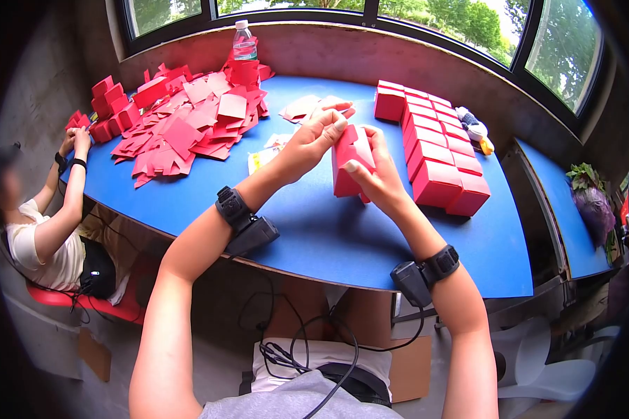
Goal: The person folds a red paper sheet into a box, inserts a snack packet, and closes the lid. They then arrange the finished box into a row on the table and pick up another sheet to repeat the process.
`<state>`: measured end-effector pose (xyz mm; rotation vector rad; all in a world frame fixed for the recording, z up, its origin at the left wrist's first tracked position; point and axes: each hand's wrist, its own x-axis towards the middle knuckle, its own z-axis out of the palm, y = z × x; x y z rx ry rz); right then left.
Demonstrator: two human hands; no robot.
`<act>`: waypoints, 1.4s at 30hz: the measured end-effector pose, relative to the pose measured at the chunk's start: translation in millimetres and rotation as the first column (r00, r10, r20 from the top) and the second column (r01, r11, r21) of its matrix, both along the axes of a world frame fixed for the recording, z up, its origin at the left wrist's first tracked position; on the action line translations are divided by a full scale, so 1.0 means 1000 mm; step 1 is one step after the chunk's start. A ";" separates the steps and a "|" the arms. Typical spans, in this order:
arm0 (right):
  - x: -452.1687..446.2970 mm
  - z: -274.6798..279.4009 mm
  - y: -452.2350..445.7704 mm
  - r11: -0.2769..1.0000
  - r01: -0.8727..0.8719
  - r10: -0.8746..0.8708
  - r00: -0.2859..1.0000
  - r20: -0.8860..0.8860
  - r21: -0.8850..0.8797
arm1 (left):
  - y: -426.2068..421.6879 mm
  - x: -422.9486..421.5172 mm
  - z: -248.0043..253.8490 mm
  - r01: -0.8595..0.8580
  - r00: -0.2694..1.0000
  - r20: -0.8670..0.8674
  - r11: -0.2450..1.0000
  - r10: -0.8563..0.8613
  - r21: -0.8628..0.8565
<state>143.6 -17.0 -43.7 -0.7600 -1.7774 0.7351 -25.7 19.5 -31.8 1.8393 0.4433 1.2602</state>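
A small red cardboard box (pixel 344 162) is held above the blue table in front of me, its top flaps partly raised. My right hand (pixel 379 166) wraps round its right side, with the thumb across the near face. At the box's upper left edge, my left hand (pixel 316 140) has its fingers pinched together by a flap; the exact contact is partly hidden. Behind my left hand lie some pale flat pieces (pixel 299 109) and a white-and-yellow packet (pixel 262 158).
Finished-looking red boxes (pixel 437 150) stand in rows at right, beside a small plush toy (pixel 474 127). Flat red card pieces (pixel 189 122) are heaped at left, near a water bottle (pixel 244 43). Another person (pixel 49 223) handles red boxes at far left. Cables hang over my lap.
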 end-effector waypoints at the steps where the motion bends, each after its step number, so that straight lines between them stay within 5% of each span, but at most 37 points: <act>1: 0.000 0.000 0.001 0.999 0.034 -0.034 0.999 0.041 0.000 | 0.000 0.000 -0.002 0.029 0.999 0.017 0.999 -0.029 -0.016; 2: 0.000 0.001 0.001 0.999 0.035 -0.035 0.999 0.040 -0.003 | 0.000 0.001 -0.003 0.060 0.998 0.034 0.998 -0.059 -0.033; 4: 0.001 0.004 -0.002 0.952 0.151 -0.200 0.965 0.170 0.265 | 0.000 0.001 -0.004 0.033 0.999 0.025 0.999 -0.033 -0.002; 11: 0.003 -0.001 0.005 0.874 0.241 -0.348 0.917 0.197 0.423 | 0.009 -0.004 0.000 -0.134 0.974 -0.130 0.932 0.187 0.337; 15: 0.004 0.002 0.004 0.838 0.250 -0.388 0.898 0.206 0.485 | 0.008 -0.006 0.001 -0.113 0.978 -0.135 0.948 0.159 0.299; 17: 0.005 0.003 0.003 0.833 0.249 -0.398 0.890 0.223 0.494 | 0.005 -0.008 0.001 -0.047 0.989 -0.136 0.995 0.059 0.091; 26: 0.006 0.004 0.003 0.805 0.279 -0.452 0.860 0.237 0.524 | 0.005 -0.008 -0.002 0.002 0.988 -0.150 0.988 0.022 0.157; 30: 0.006 0.005 0.002 0.796 0.301 -0.464 0.861 0.210 0.525 | 0.001 -0.007 0.000 0.025 0.995 -0.096 0.998 -0.030 -0.055; 42: 0.007 0.004 0.002 0.790 0.289 -0.461 0.861 0.214 0.540 | 0.004 -0.008 -0.002 -0.008 0.996 -0.093 1.000 0.010 0.017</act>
